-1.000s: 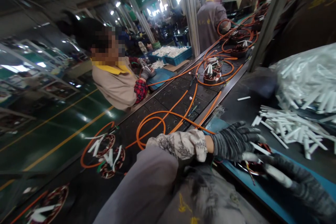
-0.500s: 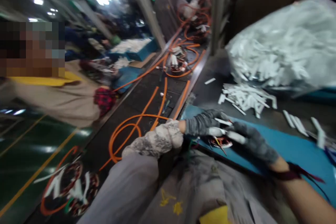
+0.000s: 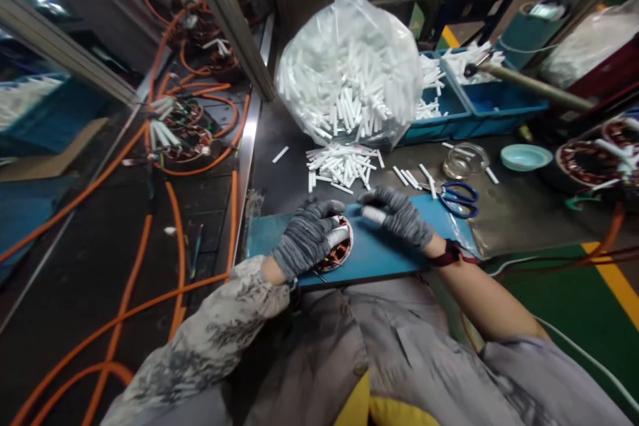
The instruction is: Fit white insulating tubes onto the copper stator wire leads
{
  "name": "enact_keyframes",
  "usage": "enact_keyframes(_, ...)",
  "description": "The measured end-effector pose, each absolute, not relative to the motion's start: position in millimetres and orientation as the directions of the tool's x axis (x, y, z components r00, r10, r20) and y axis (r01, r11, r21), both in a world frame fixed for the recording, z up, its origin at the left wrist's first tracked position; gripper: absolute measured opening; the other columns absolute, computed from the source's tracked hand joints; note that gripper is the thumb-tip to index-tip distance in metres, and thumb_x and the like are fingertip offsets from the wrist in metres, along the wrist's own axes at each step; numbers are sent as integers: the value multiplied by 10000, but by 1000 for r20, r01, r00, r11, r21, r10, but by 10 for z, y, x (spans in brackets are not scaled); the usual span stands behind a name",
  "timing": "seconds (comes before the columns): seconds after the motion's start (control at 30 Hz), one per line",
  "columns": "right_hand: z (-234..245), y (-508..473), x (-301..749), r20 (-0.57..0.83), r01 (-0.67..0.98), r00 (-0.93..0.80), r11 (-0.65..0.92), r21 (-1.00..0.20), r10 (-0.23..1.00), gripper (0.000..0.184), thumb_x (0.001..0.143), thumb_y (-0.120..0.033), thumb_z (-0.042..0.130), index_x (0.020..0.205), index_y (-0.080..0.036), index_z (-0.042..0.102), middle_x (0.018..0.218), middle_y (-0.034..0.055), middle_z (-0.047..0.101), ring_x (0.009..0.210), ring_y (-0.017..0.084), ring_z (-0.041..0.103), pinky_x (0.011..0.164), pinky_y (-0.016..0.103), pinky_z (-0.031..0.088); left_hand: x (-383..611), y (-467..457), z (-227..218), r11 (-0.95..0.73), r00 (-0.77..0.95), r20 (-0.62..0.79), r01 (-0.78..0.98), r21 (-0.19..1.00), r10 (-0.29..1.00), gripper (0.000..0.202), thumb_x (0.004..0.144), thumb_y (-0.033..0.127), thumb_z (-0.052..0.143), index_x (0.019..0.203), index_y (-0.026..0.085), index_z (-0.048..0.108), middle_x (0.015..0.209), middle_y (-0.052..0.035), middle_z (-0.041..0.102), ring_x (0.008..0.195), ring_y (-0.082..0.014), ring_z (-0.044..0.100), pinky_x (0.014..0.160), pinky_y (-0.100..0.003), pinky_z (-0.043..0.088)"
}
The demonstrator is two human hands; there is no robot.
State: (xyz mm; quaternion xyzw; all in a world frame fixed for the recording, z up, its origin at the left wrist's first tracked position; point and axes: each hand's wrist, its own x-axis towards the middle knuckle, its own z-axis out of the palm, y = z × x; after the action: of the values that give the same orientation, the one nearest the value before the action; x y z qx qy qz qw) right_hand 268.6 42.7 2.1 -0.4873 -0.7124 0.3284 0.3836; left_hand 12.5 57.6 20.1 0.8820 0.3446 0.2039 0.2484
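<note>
bench (image 3: 273, 181), tube pile (image 3: 344, 166) beyond coil (image 3: 343, 250)

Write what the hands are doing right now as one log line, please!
left hand: on coil ring | right hand: over blue mat, apart from coil ring | loose white tubes: piled beyond mat

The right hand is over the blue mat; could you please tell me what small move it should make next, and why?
Probably ease the right hand leftward to the copper-wound ring: the left hand is on that ring, while the right is apart from it, over the blue mat.
</note>
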Motion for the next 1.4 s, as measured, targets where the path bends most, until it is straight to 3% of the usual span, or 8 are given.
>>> enact_keyframes(0.07,98,633,2929,207,595,-96,223,-772,974,290,978,-386,646,1117,-159,761,1119,136,722,1050,272,652,995,453,496,159,592,142,-509,521,206,547,665,829,228,1004,329,588,999,178,759,1203,-94,717,1129,-229,689,1087,-405,555)
enact_keyframes(0.13,155,834,3105,74,908,31,3,-418,997,315,961,-375,647,1110,-135,785,1168,173,712,1096,322,630,1000,472,470,165,608,124,-372,360,175,602,707,916,231,987,344,599,969,169,749,1189,-99,700,1121,-234,690,1083,-402,560)
enact_keyframes(0.23,176,1022,3191,-63,992,106,-110,-64,992,379,980,-396,598,1116,-98,789,1182,215,708,1117,373,626,960,482,475,57,598,207,-278,237,159,649,709,958,286,986,399,602,1113,176,728,1311,-106,660,1191,-245,669,1119,-415,543)
enact_keyframes(0.47,161,1046,3130,-107,988,143,-136,72,984,435,1006,-383,492,1078,-56,769,1050,253,729,989,371,673,823,456,497,-623,286,377,-340,278,200,693,636,940,545,954,434,672,1436,201,566,1270,-105,715,1099,-245,721,1020,-425,603)
enact_keyframes(0.73,170,996,3057,30,984,157,-159,83,987,350,949,-321,530,976,-61,763,996,269,723,959,365,658,793,456,483,-451,3,170,-584,363,460,565,583,810,197,978,193,609,1122,214,741,1048,-46,741,957,-166,734,880,-293,622)
enact_keyframes(0.9,220,669,2866,323,937,66,53,-346,944,336,896,-341,568,1064,-116,753,993,179,753,908,303,683,859,451,525,-276,-33,134,-652,434,510,644,401,743,350,977,102,542,1254,203,731,969,-59,729,855,-162,716,767,-272,619)
enact_keyframes(1.1,465,307,2522,384,570,-295,484,-664,875,181,918,-321,628,989,-216,757,911,53,725,811,202,694,754,339,572,-285,-26,69,-648,448,484,641,412,751,374,1002,129,495,1285,208,727,925,-52,697,811,-149,691,738,-259,604)
enact_keyframes(1.4,499,403,2453,313,475,-611,653,-589,727,291,1038,-378,560,1134,-229,792,955,95,755,806,216,666,744,344,508,-246,-97,49,-544,380,401,690,477,833,358,999,264,583,1338,224,691,1059,-76,749,958,-200,742,873,-334,638)
